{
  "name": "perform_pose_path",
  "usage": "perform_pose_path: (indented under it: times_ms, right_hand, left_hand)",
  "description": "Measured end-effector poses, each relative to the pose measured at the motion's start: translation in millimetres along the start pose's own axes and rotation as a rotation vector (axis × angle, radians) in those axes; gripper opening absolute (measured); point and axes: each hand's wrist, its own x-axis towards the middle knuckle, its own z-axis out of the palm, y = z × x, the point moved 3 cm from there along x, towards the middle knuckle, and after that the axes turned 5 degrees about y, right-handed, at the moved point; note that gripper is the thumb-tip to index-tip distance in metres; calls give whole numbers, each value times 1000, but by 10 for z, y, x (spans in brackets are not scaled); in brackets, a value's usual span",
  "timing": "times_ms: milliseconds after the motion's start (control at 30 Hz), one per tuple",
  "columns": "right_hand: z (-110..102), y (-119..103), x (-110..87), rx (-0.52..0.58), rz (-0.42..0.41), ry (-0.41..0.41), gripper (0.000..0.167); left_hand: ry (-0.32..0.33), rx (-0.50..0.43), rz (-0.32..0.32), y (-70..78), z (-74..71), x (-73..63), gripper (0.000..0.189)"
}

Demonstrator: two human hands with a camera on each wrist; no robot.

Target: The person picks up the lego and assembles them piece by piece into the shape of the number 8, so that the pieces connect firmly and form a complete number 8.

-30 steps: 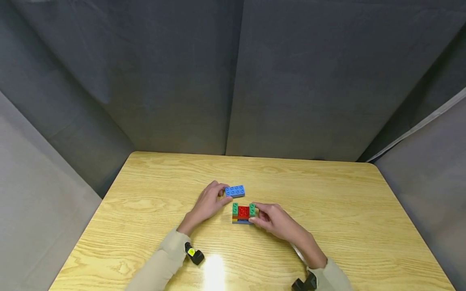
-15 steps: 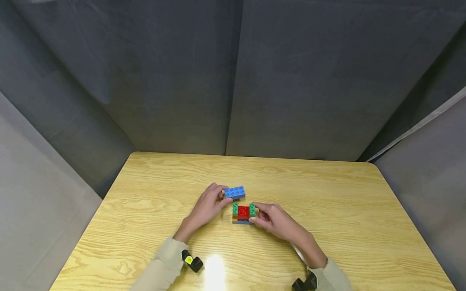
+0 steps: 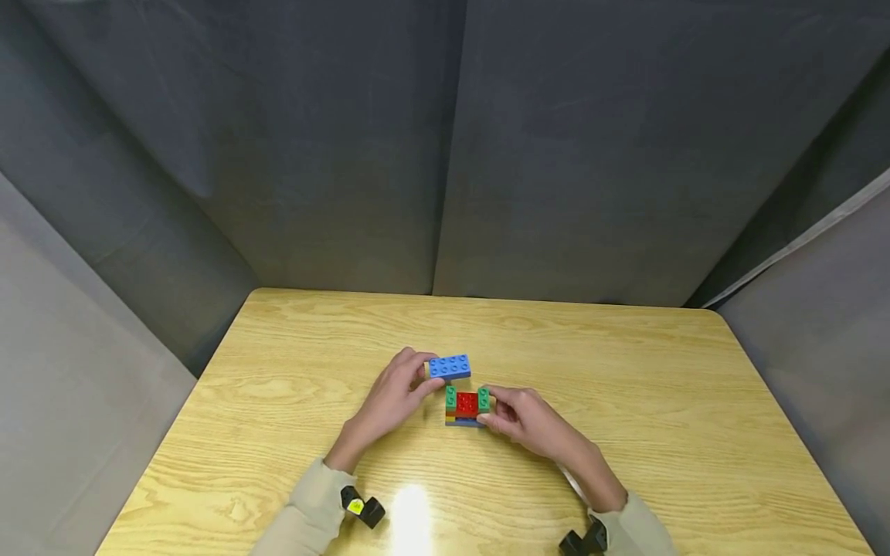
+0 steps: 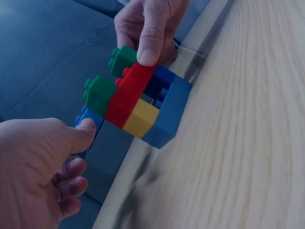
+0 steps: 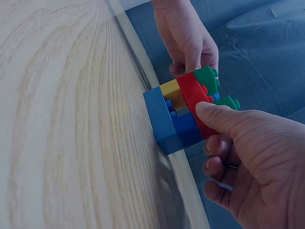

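Observation:
In the head view my left hand (image 3: 396, 394) pinches a blue toy brick (image 3: 450, 367) between thumb and fingers at its left end, studs facing up. Just nearer to me, my right hand (image 3: 524, 421) grips the right side of a small stack of toy bricks (image 3: 467, 405). That stack has a long blue base brick (image 4: 171, 109), a yellow brick (image 4: 141, 118) and a blue one above it, then a red brick (image 4: 125, 100) across them. Two green bricks stand at the ends on top, one being the near green brick (image 4: 99, 94). A gap shows between yellow and blue.
Both hands work over a light wooden table (image 3: 626, 371). Dark grey curtains (image 3: 334, 154) stand behind it, with paler panels at both sides. A black wrist camera (image 3: 365, 507) sits on the left sleeve and another camera (image 3: 584, 540) on the right.
My left forearm has drawn back slightly toward the near left. The blue brick has shifted a little and looks slightly larger. My right hand and the stack have stayed nearly still.

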Motion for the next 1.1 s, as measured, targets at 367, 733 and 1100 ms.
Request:
perform_pose_path:
  times_ms: [367, 733, 1100]
  right_hand:
    - [15, -2, 2, 1, -4, 1, 23]
    - [13, -7, 1, 2, 4, -3, 22]
    - [20, -7, 17, -14, 4, 0, 22]
  left_hand:
    - [0, 5, 11, 108, -28, -30, 44]
    - [3, 28, 17, 176, -98, -63, 43]
    - [21, 24, 14, 214, -175, -89, 41]
